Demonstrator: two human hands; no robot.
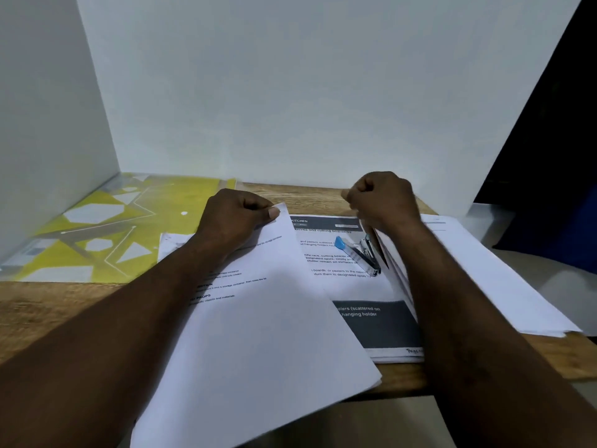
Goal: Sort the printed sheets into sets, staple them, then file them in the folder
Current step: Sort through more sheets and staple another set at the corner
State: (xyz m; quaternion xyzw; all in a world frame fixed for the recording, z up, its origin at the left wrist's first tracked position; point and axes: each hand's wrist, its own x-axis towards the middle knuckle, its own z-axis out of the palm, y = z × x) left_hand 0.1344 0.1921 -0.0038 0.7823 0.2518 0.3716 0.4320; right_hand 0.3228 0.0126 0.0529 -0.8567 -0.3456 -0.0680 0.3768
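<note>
Folder (97,227), yellow with grey shapes, lies flat at the far left of the table (48,312). Beside it the left grip (239,218) pinches the top corner of a loose sheet (258,334) between thumb and curled fingers. The sheet slants over a printed stack (365,321). A blue stapler (361,253) rests on that stack. The right grip (384,198), fingers curled, holds a lifted bundle (394,266) of sheets by its top edge. Farther right lies a white pile (484,276).

Blue stapler (358,253) lies on printed sheets (339,286) beside yellow folder (97,227).
</note>
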